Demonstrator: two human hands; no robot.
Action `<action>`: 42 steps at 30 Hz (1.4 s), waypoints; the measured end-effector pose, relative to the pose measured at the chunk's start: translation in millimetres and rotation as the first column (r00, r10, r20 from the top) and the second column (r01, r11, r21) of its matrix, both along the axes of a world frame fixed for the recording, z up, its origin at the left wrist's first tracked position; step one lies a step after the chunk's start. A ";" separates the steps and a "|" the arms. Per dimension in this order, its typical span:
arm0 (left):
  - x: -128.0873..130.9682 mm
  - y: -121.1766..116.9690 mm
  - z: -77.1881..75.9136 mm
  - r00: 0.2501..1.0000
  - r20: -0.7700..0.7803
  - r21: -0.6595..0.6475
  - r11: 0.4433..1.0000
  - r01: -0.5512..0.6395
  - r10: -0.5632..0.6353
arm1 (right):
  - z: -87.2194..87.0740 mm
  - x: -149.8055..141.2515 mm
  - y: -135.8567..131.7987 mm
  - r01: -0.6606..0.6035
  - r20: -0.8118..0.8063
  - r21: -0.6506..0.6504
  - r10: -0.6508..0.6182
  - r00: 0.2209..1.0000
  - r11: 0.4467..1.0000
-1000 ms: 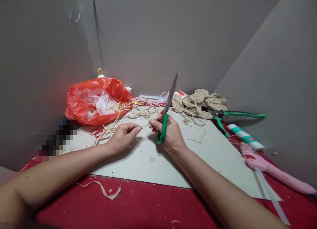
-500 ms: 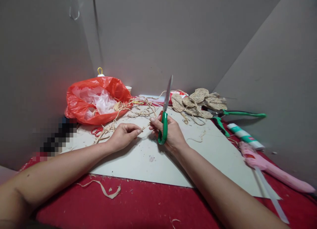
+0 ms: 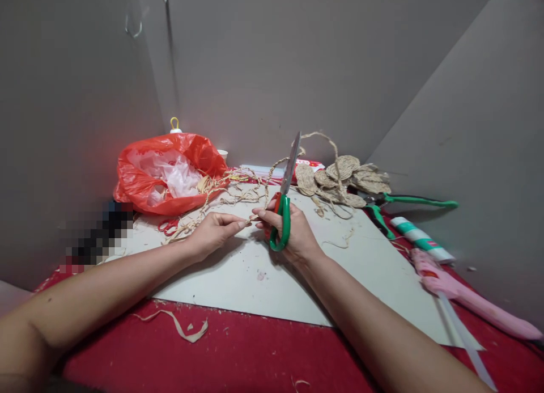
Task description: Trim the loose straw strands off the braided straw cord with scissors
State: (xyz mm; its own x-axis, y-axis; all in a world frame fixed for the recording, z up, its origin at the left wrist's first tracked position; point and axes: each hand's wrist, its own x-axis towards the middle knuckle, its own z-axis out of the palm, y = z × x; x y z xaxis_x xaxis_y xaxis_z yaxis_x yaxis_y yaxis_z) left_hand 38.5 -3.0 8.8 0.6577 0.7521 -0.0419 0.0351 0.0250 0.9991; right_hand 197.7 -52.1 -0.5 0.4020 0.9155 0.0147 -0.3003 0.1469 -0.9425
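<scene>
Over the white board (image 3: pixel 242 279), my left hand (image 3: pixel 215 233) is closed, finger and thumb pinching a thin braided straw cord (image 3: pixel 267 180). My right hand (image 3: pixel 295 228) is wrapped around green-handled scissors (image 3: pixel 279 225), blades pointing up, while its thumb and fingertips also hold the cord close by the left fingers. From there the cord rises behind the blades and loops over toward coiled braided pieces (image 3: pixel 342 167) at the back. Loose straw strands (image 3: pixel 240 194) lie beyond the hands. My right-hand fingers partly hide the handles.
A red plastic bag (image 3: pixel 127 183) stands back left, red-handled scissors (image 3: pixel 169 227) beside it. Green-handled pliers (image 3: pixel 419 201), a striped roll (image 3: pixel 420 239) and a pink glue gun (image 3: pixel 480 296) with a glue stick lie right. A straw strip (image 3: pixel 181 328) rests on the red cloth (image 3: pixel 238 353). Grey walls enclose the back.
The cord has been lifted into a higher loop behind the scissors. Both hands stay close together, still holding the cord; the view has shifted slightly.
</scene>
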 end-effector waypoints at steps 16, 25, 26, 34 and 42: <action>-6.8 34.8 -15.4 0.900 0.196 0.200 0.882 -0.426 0.390 | -10.0 16.3 -3.9 0.228 0.981 -0.068 0.023 0.193 0.971; -4.6 35.1 -15.8 0.870 0.263 0.148 0.873 -0.464 0.418 | -4.5 20.9 -9.3 0.264 0.975 -0.155 0.190 -0.112 0.952; -4.6 35.3 -15.8 0.869 0.264 0.144 0.874 -0.464 0.418 | -3.8 21.8 -9.4 0.273 0.974 -0.145 0.186 -0.128 0.951; -6.5 29.3 -7.0 0.886 0.233 0.148 0.886 -0.440 0.401 | -5.0 22.3 -10.0 0.254 0.974 -0.066 0.118 -0.195 0.965; -7.3 32.2 -10.1 0.895 0.236 0.085 0.910 -0.407 0.378 | -4.8 21.5 -10.5 0.263 0.969 -0.068 0.127 -0.213 0.962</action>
State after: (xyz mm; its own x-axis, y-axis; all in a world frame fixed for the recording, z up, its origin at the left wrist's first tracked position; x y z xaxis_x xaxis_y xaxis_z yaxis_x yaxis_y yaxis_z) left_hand 31.2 29.2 -1.3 0.2906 0.9400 0.1788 -0.1612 -0.1361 0.9775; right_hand 219.2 -62.6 -5.3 0.1415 0.9356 0.3234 0.9894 -0.1233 -0.0762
